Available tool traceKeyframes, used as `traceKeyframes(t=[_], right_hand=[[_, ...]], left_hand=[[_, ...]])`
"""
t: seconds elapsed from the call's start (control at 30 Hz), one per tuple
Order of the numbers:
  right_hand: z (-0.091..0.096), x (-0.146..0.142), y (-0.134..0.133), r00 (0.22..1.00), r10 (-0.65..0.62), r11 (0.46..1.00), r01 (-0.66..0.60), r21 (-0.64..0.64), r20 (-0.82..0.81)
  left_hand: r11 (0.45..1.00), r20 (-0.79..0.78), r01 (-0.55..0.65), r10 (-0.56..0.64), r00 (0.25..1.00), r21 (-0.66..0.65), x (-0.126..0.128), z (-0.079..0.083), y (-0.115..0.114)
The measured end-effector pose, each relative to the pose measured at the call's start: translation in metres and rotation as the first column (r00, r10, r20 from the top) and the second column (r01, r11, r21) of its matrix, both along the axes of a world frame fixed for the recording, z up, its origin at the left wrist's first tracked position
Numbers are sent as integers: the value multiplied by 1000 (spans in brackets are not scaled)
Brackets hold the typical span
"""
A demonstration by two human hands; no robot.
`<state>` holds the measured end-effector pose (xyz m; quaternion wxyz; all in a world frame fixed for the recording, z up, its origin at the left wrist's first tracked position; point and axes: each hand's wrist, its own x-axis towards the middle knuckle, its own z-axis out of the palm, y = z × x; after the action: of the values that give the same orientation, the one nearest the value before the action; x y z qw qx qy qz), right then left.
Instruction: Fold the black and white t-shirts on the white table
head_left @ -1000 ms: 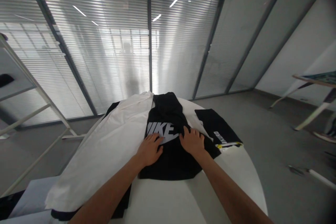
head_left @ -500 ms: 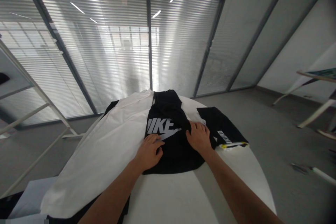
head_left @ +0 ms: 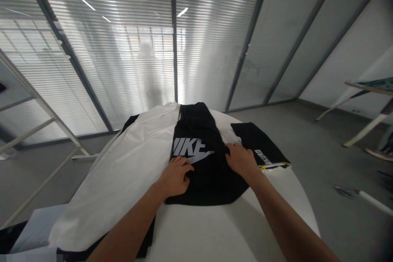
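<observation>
A black T-shirt (head_left: 202, 184) with a grey-white NIKE print lies on the round white table (head_left: 196, 233), partly over a white garment. My left hand (head_left: 177, 174) rests on the shirt just below the print, fingers spread over the cloth and thumb apart. At the shirt's right edge, my right hand (head_left: 242, 159) has its fingers bent and closed on the black fabric; the fingertips are partly hidden. A white garment (head_left: 123, 180) spreads along the left side of the table. Right of my right hand lies a folded black garment (head_left: 260, 143) with white lettering and a yellow-and-white edge.
Dark cloth shows under the white garment at the lower left. A white metal frame (head_left: 46, 106) stands on the left. Behind the table is a glass partition with blinds (head_left: 202, 49). Another table (head_left: 371, 88) stands at right, with grey floor (head_left: 282, 127) between.
My right hand has moved a little to the right, and the shirt's right side and lower corner have spread out that way. The left hand stays in about the same place.
</observation>
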<state>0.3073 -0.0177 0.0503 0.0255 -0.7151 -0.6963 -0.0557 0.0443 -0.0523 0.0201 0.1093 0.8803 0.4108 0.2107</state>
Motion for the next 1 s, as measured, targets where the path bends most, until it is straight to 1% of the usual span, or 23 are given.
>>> traceKeyframes(t=[0.13, 0.23, 0.3, 0.37, 0.43, 0.53, 0.63, 0.73, 0.83, 0.93, 1.0], right_hand=[[10, -7, -8, 998, 50, 999, -49, 23, -37], [16, -16, -14, 994, 74, 997, -73, 7, -76], [18, -24, -20, 986, 113, 994, -113, 5, -120], [16, -34, -26, 966, 181, 983, -181, 16, -185], [11, -45, -33, 935, 254, 966, -257, 22, -247], [1, -59, -42, 893, 319, 943, -333, 12, -319], [-5, -67, -46, 840, 354, 928, -369, 44, -412], [-2, -70, -47, 750, 343, 927, -368, 74, -566], [3, -72, -45, 617, 268, 936, -349, 48, -740], [3, -75, -44, 445, 152, 945, -327, -2, -883], [2, -79, -45, 291, 50, 936, -346, -56, -955]], left_hand=[[1000, 9, 12, -12, 1000, -8, 0, 2, -1], [1000, 15, 16, -16, 1000, -19, 0, 4, -2], [999, 27, 26, -25, 999, -34, 0, 5, -1], [998, 55, 36, -33, 998, -54, 0, 5, 0], [996, 103, 24, -15, 995, -85, 0, 3, 2], [988, 195, -40, 69, 978, -152, 0, -1, 6], [977, 280, -68, 123, 952, -201, 0, -5, 9], [972, 343, -45, 124, 931, -229, 0, -5, 10], [956, 404, 0, 124, 907, -293, 1, -2, 8], [932, 468, 27, 156, 870, -362, 3, 0, 7], [926, 509, 25, 184, 841, -377, 3, 1, 7]])
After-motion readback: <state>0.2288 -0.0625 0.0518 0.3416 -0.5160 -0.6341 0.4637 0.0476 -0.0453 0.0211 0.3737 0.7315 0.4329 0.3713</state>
